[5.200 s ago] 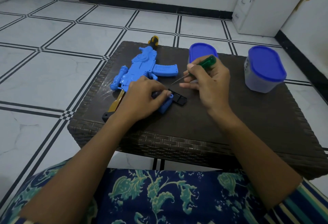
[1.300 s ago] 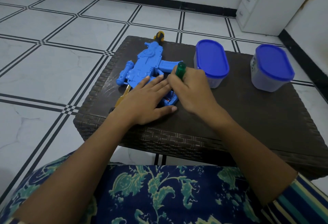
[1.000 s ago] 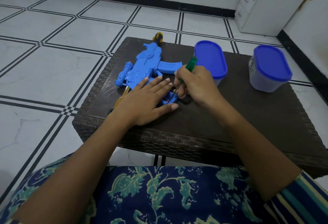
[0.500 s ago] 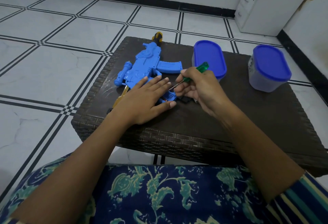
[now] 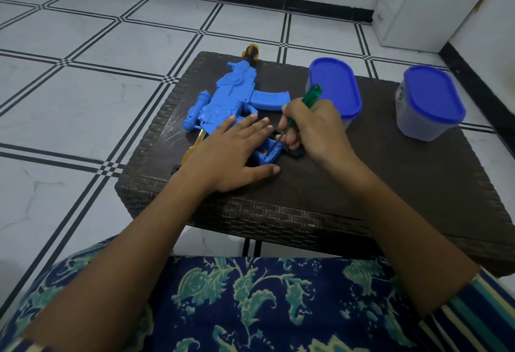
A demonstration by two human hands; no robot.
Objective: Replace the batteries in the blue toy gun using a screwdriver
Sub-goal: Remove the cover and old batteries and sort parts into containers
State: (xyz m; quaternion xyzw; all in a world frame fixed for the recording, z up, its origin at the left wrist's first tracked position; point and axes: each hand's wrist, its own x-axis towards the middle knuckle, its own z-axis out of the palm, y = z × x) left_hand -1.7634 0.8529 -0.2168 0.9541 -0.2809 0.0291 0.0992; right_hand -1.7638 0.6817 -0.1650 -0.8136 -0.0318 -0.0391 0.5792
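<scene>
Left hand [image 5: 231,156] flat, fingers [image 5: 249,120] spread, pins toy gun [image 5: 231,95]; right hand [image 5: 315,128] pinches screwdriver [image 5: 312,95] — tip slants down-left into open battery bay [image 5: 267,156].

I log a bright blue plastic toy gun [image 5: 228,98], its muzzle tip yellow and black. Screwdriver with translucent green handle [image 5: 312,95]. Dark brown table with woven relief pattern [image 5: 390,178]. First grey oval tub [image 5: 334,86] and second grey oval tub [image 5: 429,112], both lids deep blue. White tiled floor [image 5: 83,106] with a black double-line grid. Navy lap cloth [image 5: 250,304] with a teal-green leaf print.
</scene>
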